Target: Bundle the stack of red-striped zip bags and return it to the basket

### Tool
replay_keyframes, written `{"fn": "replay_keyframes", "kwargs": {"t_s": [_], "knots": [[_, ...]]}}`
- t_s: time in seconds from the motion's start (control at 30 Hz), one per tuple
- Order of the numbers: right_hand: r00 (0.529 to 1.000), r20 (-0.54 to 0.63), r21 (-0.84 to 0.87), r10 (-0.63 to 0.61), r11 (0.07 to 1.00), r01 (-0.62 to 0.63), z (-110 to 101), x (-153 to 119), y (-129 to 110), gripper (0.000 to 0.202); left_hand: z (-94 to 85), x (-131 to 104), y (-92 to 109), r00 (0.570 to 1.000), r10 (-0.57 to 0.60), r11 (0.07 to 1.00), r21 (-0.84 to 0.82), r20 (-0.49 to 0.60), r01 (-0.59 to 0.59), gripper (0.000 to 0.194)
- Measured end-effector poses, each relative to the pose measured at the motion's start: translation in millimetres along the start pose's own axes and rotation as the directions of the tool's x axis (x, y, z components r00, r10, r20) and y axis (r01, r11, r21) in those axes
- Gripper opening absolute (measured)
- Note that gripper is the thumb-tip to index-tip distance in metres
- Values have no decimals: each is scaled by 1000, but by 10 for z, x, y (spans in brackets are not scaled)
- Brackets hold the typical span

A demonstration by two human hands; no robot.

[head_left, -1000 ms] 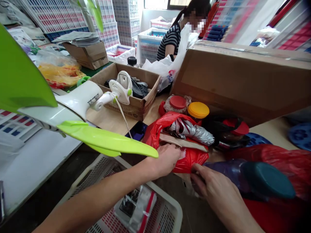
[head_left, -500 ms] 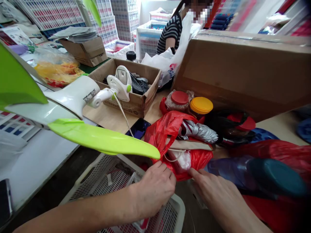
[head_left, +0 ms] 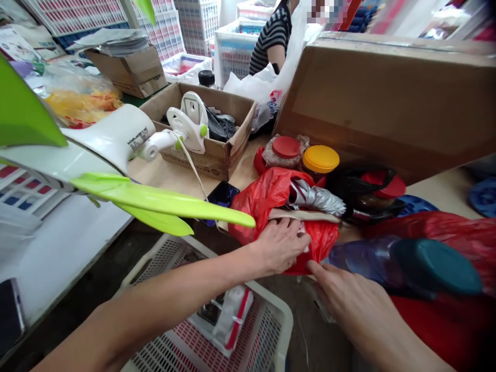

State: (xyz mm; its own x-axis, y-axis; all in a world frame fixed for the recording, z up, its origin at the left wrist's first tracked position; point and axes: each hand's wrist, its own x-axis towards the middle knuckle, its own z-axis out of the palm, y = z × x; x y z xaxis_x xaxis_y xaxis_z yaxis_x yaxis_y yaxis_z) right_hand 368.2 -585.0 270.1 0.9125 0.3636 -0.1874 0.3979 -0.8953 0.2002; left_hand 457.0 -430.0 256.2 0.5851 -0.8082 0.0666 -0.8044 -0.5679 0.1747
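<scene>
A red plastic bag [head_left: 248,199] lies with its mouth towards me, a folded silver umbrella [head_left: 320,199] and a beige flat pouch-like item [head_left: 306,216] showing in it. My left hand [head_left: 281,245] reaches into the bag's mouth, its fingers curled down over the contents. A white item that is mostly covered lies beneath these fingers; whether they grip it is hidden. At the bag's near lower edge, my right hand [head_left: 344,289] holds the red plastic with thumb and fingers closed. Just beyond that hand lies a clear bottle with a teal cap [head_left: 437,266].
A clip fan with green blades [head_left: 163,199] juts in from the left. Below the bag stands a white plastic basket [head_left: 284,315] with packets. Jars with a red lid [head_left: 287,146] and a yellow lid [head_left: 321,158] stand behind, near cardboard boxes [head_left: 387,108]. A person in a striped sleeve [head_left: 271,39] sits beyond.
My left hand has moved up and right from the bag's near edge into its mouth, covering the white item. My right hand stays at the edge. The fan blades have turned slightly.
</scene>
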Motion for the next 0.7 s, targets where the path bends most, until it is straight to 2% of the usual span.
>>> {"fn": "replay_keyframes", "kwargs": {"t_s": [0.2,0.3,0.4,0.5,0.6,0.7], "knots": [[991,-122,-139,58,987,-75,-109,-53,118,33,-122,-10,-272,971,-210,966,-178,-113,188,35],[992,-108,-145,61,987,-77,-150,-73,97,34,-117,-16,-336,951,-266,942,-254,-157,221,37],[997,-73,-96,24,995,-31,-175,-114,41,43,-78,-30,-321,936,-303,925,-293,-179,243,37],[996,-83,-69,41,997,-46,-174,-153,-7,49,-37,-53,-261,925,-324,919,-296,-198,259,38],[995,-91,7,36,999,-35,-180,-112,-41,45,4,-83,-192,926,-312,929,-272,-211,251,38],[997,-55,80,-52,995,56,-205,29,-67,40,40,-109,-147,929,-303,933,-263,-210,245,37]]}}
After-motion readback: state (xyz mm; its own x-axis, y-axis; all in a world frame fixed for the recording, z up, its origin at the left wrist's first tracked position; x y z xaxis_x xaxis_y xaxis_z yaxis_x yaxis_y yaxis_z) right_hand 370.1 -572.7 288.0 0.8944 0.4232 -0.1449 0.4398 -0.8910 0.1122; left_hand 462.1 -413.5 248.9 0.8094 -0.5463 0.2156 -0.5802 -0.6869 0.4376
